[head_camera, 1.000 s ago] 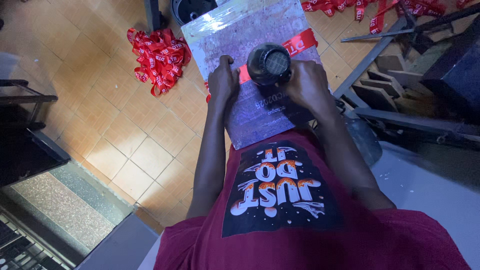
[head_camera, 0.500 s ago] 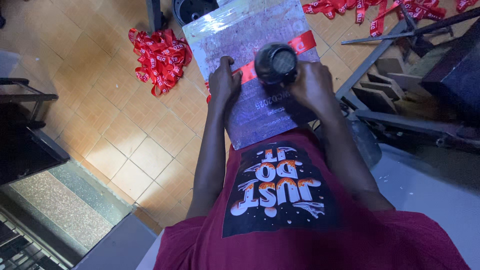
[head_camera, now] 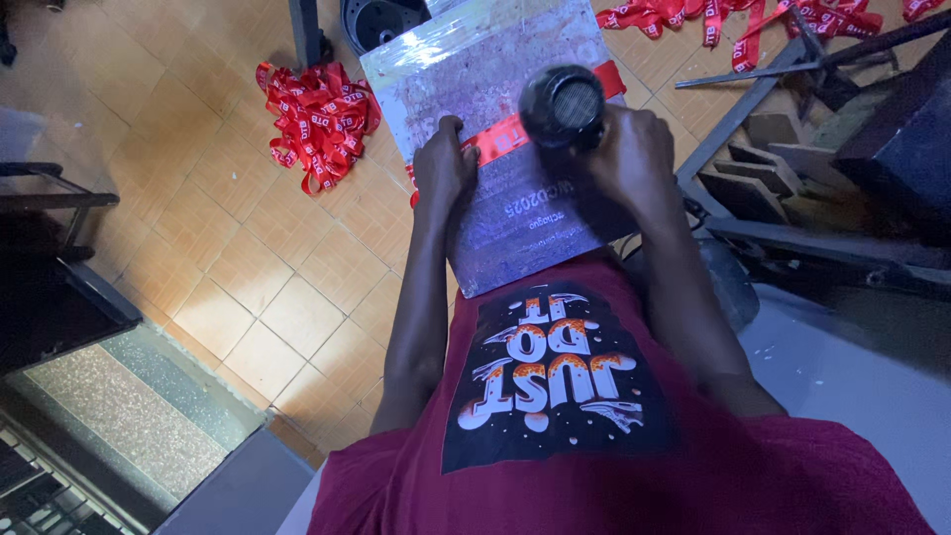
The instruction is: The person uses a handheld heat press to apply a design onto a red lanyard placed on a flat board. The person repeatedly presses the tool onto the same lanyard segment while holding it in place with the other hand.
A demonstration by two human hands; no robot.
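Presently on the board (head_camera: 475, 89), all places reckoned from it:

Board: flat speckled panel under clear glossy film, lying across the person's lap, far edge toward the floor tiles. Judged stiff and fairly light; the film looks slippery, so a hold at the side edges would be safest.

Ribbon (head_camera: 505, 139): one red strip with printing, lying across the board's middle. Judged thin, limp and very light; it would slide on the film unless pinned flat, and is best taken by pressing near the end or pinching the edge.

Left hand (head_camera: 443, 168): on the board's left part, fingers curled down, pressing the ribbon's left end against the surface.

Right hand (head_camera: 629, 154): at the board's right edge, closed around the grip of a dark heat gun (head_camera: 563, 104).

Heat gun: round grille facing the camera, held just above the ribbon. Judged rigid, moderately heavy, probably hot at the nozzle; hold by the handle only.

Ribbon heap (head_camera: 317, 119): red tangle on the floor, left of the board, apart from it.

More ribbons (head_camera: 713, 20): strewn beyond the board's right corner, near a metal frame (head_camera: 753, 74).

Black bucket (head_camera: 381, 20): just past the board's far edge.
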